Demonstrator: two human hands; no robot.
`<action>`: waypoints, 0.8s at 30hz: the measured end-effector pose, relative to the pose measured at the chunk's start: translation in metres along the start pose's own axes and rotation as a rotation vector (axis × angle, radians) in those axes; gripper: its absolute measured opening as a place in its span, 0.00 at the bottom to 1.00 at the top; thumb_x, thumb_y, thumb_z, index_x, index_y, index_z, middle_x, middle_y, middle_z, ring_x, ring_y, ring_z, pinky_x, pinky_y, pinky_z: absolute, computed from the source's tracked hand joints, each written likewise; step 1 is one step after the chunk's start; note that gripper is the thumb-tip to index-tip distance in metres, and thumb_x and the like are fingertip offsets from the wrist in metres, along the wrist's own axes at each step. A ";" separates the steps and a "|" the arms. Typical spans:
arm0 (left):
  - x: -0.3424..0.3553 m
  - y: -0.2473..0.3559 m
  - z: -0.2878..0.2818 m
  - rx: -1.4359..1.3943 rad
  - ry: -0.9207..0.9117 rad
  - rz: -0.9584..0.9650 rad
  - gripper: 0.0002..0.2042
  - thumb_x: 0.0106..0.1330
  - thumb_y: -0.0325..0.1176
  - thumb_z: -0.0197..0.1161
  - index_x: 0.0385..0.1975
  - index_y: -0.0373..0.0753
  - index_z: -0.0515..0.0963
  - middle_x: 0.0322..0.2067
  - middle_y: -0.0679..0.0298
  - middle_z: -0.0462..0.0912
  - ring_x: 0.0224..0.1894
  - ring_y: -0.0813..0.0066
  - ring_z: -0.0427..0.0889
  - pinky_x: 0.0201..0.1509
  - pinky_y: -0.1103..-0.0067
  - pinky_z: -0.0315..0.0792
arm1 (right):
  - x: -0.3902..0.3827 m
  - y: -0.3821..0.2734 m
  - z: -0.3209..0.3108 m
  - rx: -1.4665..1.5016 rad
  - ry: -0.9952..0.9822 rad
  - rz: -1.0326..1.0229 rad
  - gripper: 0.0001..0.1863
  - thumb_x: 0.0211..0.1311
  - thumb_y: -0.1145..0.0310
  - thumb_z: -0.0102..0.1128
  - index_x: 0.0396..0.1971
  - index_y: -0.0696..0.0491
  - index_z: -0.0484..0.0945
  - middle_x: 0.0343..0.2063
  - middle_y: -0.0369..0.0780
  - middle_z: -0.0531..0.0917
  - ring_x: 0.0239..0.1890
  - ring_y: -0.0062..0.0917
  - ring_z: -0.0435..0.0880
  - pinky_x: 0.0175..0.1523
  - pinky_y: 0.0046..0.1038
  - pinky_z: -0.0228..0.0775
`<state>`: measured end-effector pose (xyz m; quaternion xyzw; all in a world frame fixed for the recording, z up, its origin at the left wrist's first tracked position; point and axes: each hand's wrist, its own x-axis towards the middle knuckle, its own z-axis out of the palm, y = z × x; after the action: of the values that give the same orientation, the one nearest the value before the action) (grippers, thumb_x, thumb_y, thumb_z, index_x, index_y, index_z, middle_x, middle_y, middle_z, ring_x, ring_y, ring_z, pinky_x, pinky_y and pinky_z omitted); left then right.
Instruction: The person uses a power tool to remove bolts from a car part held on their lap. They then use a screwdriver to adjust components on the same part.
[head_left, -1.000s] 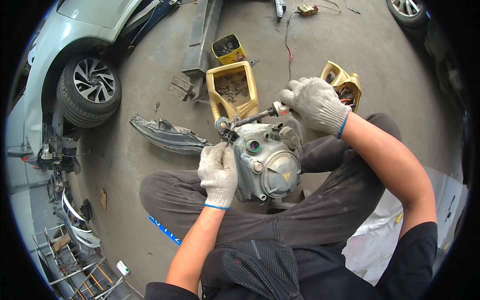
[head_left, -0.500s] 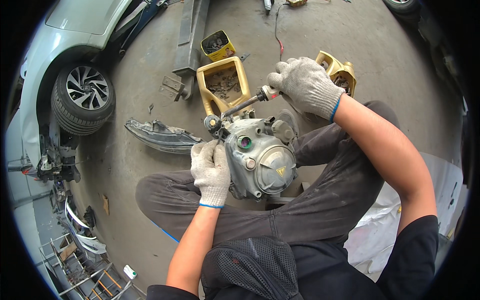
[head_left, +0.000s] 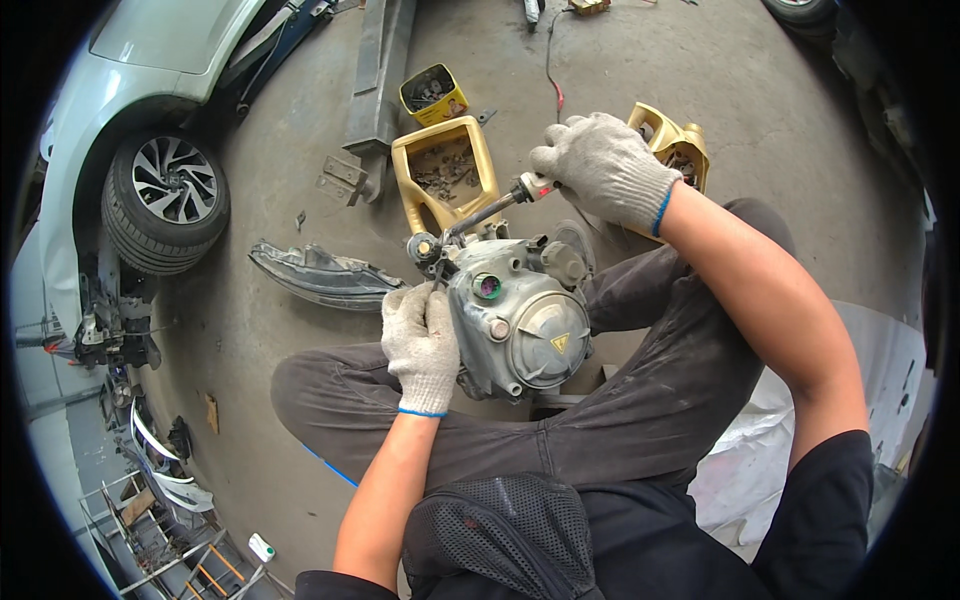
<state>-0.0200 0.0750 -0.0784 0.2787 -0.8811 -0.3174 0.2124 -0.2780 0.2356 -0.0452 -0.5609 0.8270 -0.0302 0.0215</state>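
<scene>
A car headlight [head_left: 480, 340] rests between my bent legs, its back side up, with a round cover and a yellow warning mark. My left hand [head_left: 415, 330], in a knitted white glove, is closed at its left edge; a thin dark piece shows at the fingertips, and I cannot tell if it is part of the housing. My right hand [head_left: 605, 170], gloved alike, grips the handle of what looks like a soldering iron [head_left: 488, 211]. Its metal shaft slants down left, the tip by the headlight's upper left mounting bracket [head_left: 425, 247].
Beyond the headlight lie a cut-open yellow jug [head_left: 400, 165] with small scraps, a yellow tub [head_left: 460, 105] and another cut jug [head_left: 700, 150]. A lamp-like part [head_left: 320, 275] lies left. A car wheel [head_left: 175, 185] and a lift arm [head_left: 380, 90] stand farther off.
Almost nothing differs. My right hand and forearm have shifted very slightly left; the tool tip stays at the bracket and my left hand keeps its place.
</scene>
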 end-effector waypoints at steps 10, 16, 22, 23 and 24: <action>0.000 -0.004 0.002 0.005 0.004 -0.002 0.08 0.65 0.28 0.63 0.40 0.33 0.84 0.37 0.51 0.81 0.42 0.55 0.81 0.49 0.67 0.75 | 0.003 0.000 0.006 -0.029 0.014 -0.044 0.09 0.63 0.64 0.61 0.42 0.47 0.82 0.37 0.42 0.83 0.44 0.37 0.86 0.48 0.38 0.78; 0.000 -0.002 0.002 -0.006 0.003 -0.010 0.08 0.65 0.28 0.63 0.40 0.33 0.84 0.37 0.51 0.81 0.42 0.55 0.81 0.48 0.67 0.76 | 0.011 0.000 0.006 -0.031 0.036 -0.080 0.09 0.63 0.65 0.61 0.42 0.47 0.83 0.38 0.42 0.83 0.45 0.36 0.86 0.49 0.38 0.77; -0.001 -0.001 0.002 0.013 -0.002 -0.008 0.07 0.67 0.27 0.62 0.39 0.32 0.83 0.36 0.54 0.80 0.40 0.62 0.81 0.49 0.71 0.74 | 0.017 0.004 -0.002 -0.057 -0.064 -0.044 0.10 0.64 0.66 0.62 0.45 0.45 0.82 0.40 0.40 0.83 0.48 0.34 0.85 0.56 0.38 0.74; -0.001 0.001 0.001 0.016 -0.004 -0.017 0.07 0.67 0.27 0.62 0.39 0.32 0.83 0.36 0.54 0.80 0.40 0.61 0.81 0.49 0.71 0.75 | 0.018 0.005 -0.003 -0.057 -0.061 -0.051 0.10 0.64 0.65 0.63 0.45 0.44 0.82 0.41 0.39 0.84 0.49 0.34 0.84 0.56 0.38 0.74; 0.000 0.002 0.000 0.019 -0.007 -0.022 0.07 0.67 0.27 0.62 0.39 0.32 0.83 0.36 0.54 0.80 0.40 0.61 0.81 0.49 0.71 0.75 | 0.017 0.008 -0.005 -0.058 -0.056 -0.055 0.11 0.64 0.65 0.63 0.46 0.44 0.82 0.41 0.39 0.84 0.49 0.33 0.84 0.57 0.38 0.74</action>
<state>-0.0206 0.0764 -0.0771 0.2895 -0.8817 -0.3124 0.2031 -0.2917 0.2227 -0.0409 -0.5844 0.8109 0.0090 0.0275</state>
